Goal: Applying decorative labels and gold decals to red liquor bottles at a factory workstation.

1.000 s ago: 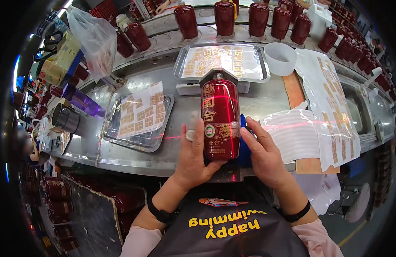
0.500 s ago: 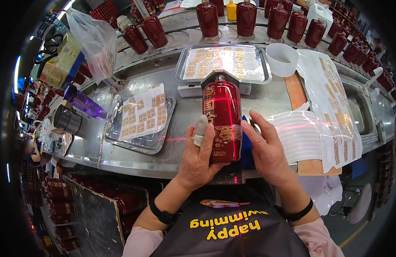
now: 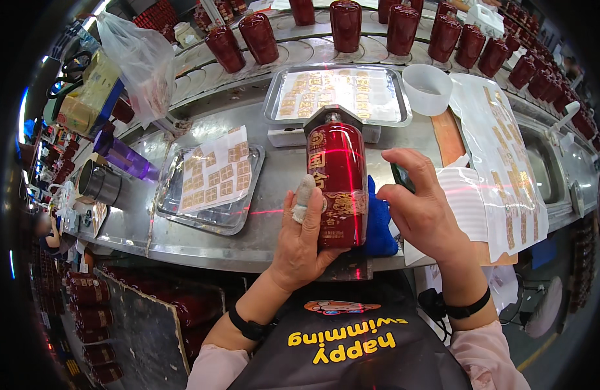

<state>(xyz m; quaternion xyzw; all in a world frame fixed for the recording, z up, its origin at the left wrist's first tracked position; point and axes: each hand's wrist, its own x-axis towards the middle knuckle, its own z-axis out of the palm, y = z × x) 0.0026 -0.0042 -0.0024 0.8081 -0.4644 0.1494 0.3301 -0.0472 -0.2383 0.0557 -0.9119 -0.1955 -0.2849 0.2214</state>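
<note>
A glossy dark red bottle [image 3: 342, 153] with gold lettering and a gold band leans back in front of me, its neck end against a black angular holder [image 3: 332, 112]. My left hand [image 3: 301, 227] is closed around its lower left side; one finger wears a whitish cover [image 3: 304, 194]. To the right of the bottle, apart from it, is my right hand [image 3: 426, 208], with thumb and forefinger spread and the other fingers curled. A dark object [image 3: 402, 177] shows in that gap; I cannot tell whether it is touched. Below lies a blue cloth [image 3: 380, 227]. Red light lines cross the bottle.
A metal tray [image 3: 274, 114] with gold sticker sheets stands behind the bottle; another tray [image 3: 238, 224] is at left. Right are a white round container [image 3: 426, 88], white curved sheets [image 3: 465, 208] and a sticker sheet [image 3: 501, 130]. Red bottles [image 3: 345, 29] line the conveyor behind.
My right hand has moved right and slightly up, away from the bottle, uncovering more of the blue cloth. The conveyor bottles have shifted right. My left hand stays on the bottle.
</note>
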